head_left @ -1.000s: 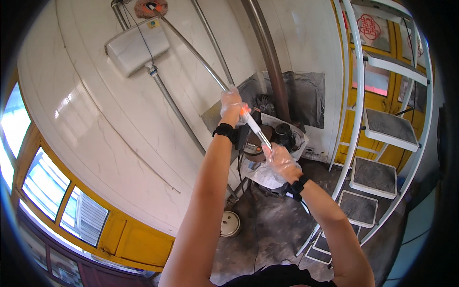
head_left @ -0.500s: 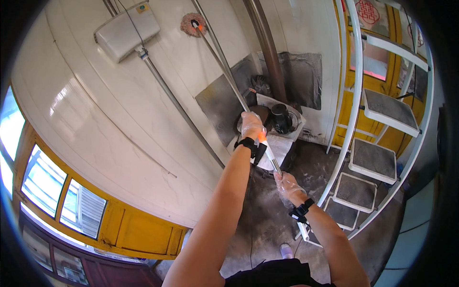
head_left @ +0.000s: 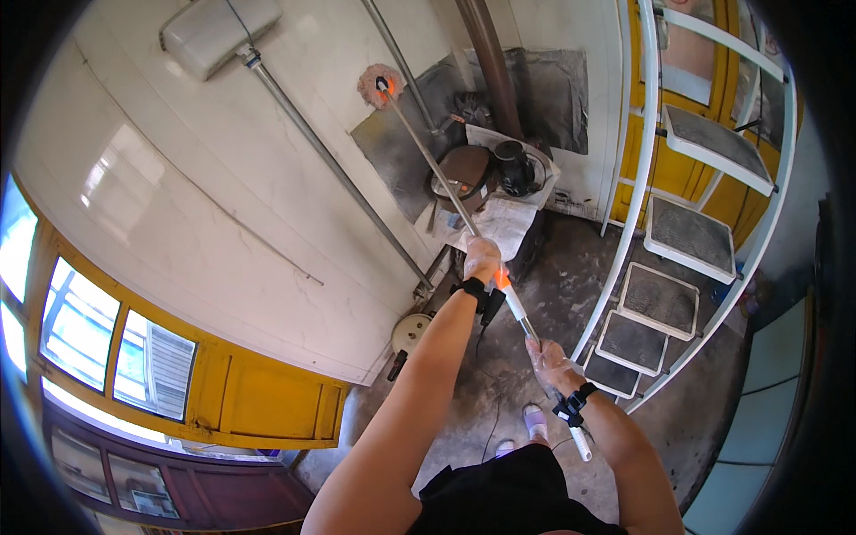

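Note:
A long-handled mop reaches from my hands up to the white wall, its fluffy pinkish head pressed against the panels or very close to them. My left hand, in a clear plastic glove, is wrapped round the pole just above an orange collar. Lower down, my right hand, gloved the same way, grips the pole near its white end, which sticks out below the wrist. Both wrists carry black bands. Beyond my left hand, a dark round appliance and a black kettle stand on a paper-covered stand.
A white stepladder with dark treads stands close on the right. Metal pipes run along the wall below a white tank. A brown flue pipe rises in the corner. A round pale lid-like object sits by the wall's foot.
The mop head has moved down the wall and slightly right in view. Both hands are lower, still on the pole. My view has tilted, showing more floor.

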`<control>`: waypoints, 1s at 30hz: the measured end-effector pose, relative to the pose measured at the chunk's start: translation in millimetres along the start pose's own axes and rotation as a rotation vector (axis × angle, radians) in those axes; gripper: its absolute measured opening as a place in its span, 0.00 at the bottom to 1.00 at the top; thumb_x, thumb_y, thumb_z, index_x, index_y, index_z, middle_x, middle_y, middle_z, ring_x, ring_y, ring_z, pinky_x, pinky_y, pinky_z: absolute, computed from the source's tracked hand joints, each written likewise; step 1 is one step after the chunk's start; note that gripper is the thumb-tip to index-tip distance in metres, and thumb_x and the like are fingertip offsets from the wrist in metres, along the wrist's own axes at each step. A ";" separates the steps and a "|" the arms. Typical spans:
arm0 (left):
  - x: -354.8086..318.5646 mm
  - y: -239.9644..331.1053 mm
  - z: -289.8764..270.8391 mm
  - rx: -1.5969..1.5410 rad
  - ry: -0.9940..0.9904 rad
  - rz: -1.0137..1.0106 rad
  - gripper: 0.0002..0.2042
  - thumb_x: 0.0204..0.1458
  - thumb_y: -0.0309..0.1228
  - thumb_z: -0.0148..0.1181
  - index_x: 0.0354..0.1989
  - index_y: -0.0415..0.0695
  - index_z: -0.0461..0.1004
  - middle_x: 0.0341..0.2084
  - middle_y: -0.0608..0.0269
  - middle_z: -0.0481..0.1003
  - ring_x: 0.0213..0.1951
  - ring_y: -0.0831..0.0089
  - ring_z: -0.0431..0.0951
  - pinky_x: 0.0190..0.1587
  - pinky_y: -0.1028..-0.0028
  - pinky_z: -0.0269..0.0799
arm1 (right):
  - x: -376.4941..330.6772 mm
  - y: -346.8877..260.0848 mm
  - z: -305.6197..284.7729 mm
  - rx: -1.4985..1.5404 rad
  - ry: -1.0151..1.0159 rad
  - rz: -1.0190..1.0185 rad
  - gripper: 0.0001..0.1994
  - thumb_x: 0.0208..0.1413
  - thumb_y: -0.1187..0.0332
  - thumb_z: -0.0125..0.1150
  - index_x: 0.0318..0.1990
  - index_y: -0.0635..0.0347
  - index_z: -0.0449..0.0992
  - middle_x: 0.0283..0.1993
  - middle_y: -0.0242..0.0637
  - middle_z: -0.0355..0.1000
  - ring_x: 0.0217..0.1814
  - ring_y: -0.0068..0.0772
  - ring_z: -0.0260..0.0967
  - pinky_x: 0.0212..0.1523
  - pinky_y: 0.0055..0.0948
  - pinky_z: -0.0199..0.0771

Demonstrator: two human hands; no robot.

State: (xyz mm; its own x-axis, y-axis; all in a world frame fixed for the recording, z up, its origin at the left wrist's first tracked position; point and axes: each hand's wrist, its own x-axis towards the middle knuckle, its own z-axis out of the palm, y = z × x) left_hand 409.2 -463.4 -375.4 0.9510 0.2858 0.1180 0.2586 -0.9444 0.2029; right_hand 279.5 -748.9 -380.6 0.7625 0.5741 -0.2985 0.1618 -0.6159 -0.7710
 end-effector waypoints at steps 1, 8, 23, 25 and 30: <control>-3.9 16.9 -4.6 0.175 0.069 0.124 0.07 0.49 0.32 0.56 0.23 0.48 0.79 0.24 0.59 0.78 0.32 0.64 0.81 0.34 0.64 0.71 | -0.9 13.8 5.9 0.002 0.023 0.017 0.31 0.64 0.44 0.38 0.35 0.68 0.75 0.34 0.64 0.72 0.41 0.69 0.68 0.37 0.52 0.69; 14.3 12.8 -94.7 0.188 0.170 0.001 0.09 0.49 0.35 0.57 0.25 0.45 0.81 0.29 0.56 0.80 0.36 0.63 0.80 0.37 0.64 0.70 | 1.7 -54.2 -18.9 -0.031 0.123 -0.028 0.30 0.64 0.45 0.41 0.37 0.71 0.75 0.34 0.65 0.71 0.41 0.70 0.68 0.39 0.53 0.69; 151.7 51.0 -362.8 -1.268 0.412 -0.312 0.07 0.55 0.30 0.51 0.33 0.39 0.66 0.19 0.52 0.70 0.16 0.58 0.73 0.22 0.61 0.75 | 115.4 -223.0 -168.1 0.136 0.496 -0.687 0.23 0.64 0.53 0.49 0.29 0.69 0.71 0.24 0.58 0.69 0.27 0.61 0.66 0.28 0.46 0.65; 150.1 64.4 -383.3 -1.401 0.405 -0.239 0.06 0.56 0.28 0.48 0.34 0.38 0.63 0.18 0.51 0.68 0.13 0.59 0.72 0.19 0.60 0.74 | 114.4 -237.5 -190.8 0.016 0.519 -0.628 0.23 0.63 0.52 0.47 0.31 0.67 0.74 0.28 0.60 0.70 0.34 0.65 0.68 0.33 0.48 0.67; 161.5 89.5 -415.9 -1.471 0.405 -0.159 0.04 0.57 0.25 0.44 0.31 0.40 0.60 0.21 0.50 0.65 0.18 0.57 0.71 0.20 0.56 0.70 | 136.6 -247.3 -231.5 -0.052 0.587 -0.657 0.25 0.63 0.49 0.47 0.33 0.67 0.75 0.27 0.60 0.70 0.32 0.66 0.68 0.32 0.49 0.67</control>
State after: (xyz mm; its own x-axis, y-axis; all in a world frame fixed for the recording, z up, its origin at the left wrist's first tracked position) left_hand 515.4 -434.3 66.1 0.7590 0.6191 0.2014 -0.2730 0.0219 0.9618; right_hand 488.7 -643.1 -100.5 0.7019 0.4594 0.5444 0.6980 -0.2910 -0.6543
